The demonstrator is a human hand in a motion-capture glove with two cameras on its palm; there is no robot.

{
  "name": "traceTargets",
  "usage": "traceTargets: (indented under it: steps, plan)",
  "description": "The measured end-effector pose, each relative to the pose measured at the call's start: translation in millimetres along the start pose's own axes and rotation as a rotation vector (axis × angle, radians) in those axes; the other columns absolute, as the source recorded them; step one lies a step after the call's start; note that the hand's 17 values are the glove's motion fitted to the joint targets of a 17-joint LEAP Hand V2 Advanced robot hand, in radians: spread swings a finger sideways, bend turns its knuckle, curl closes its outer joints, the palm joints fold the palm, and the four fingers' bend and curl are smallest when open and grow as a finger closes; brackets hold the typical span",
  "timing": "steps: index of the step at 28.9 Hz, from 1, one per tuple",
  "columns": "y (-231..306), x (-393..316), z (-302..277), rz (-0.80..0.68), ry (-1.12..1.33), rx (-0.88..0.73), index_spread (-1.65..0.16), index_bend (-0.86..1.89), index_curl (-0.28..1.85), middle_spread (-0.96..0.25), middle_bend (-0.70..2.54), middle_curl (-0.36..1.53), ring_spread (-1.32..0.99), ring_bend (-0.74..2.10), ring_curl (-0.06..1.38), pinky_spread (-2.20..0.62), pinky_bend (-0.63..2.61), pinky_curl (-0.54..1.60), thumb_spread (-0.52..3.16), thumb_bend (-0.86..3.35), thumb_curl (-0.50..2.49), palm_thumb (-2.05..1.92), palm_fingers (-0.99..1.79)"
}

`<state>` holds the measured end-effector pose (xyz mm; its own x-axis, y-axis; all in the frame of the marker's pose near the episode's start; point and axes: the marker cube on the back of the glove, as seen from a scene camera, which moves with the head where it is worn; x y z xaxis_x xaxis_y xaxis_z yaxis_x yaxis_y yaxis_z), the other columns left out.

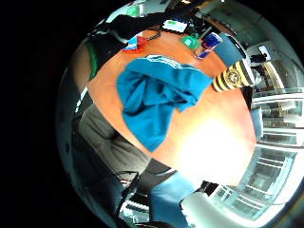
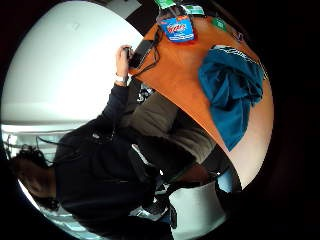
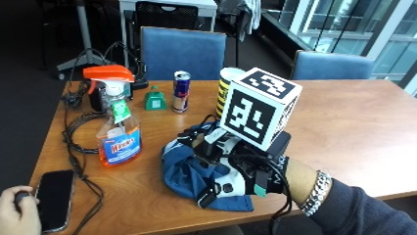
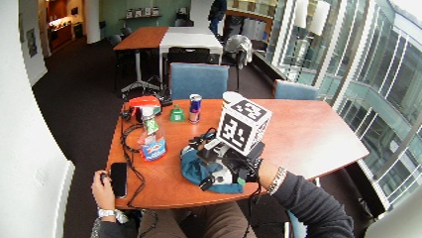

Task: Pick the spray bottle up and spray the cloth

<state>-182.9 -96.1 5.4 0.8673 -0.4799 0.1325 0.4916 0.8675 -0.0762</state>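
Grip (image 3: 228,174) over the cloth (image 3: 186,171) near the table's front edge, fingers' state untellable. Bottle (image 3: 118,132) near left edge: rigid, liquid-heavy, probably slick; best taken at neck under trigger.

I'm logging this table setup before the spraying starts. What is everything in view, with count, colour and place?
spray bottle: one, orange liquid, orange trigger, upright left of the cloth
cloth: one, blue, crumpled near the table's front edge
can: one, blue and silver, upright behind the cloth
striped cup: one, yellow and black, beside the can
small green object: one, left of the can
phone: one, black, front left corner
table: one, orange-brown wood
right hand: gloved black, over the cloth
left hand: bare, beside the phone
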Motion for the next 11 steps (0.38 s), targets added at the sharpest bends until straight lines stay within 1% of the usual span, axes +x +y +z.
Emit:
traceTargets:
  steps: [3,11]
  plan:
    - [9,-5,-2,-0.014,0.012,0.001,-0.36,0.12,0.26,-0.07,0.19,0.35,-0.05,0.40,0.34,0.24,0.46,0.36,0.91,-0.04,0.30,0.30,0.40]
    - [26,0,-4,0.008,0.031,0.000,-0.37,0.14,0.26,-0.08,0.19,0.34,-0.05,0.40,0.34,0.25,0.43,0.35,0.90,-0.03,0.30,0.29,0.41]
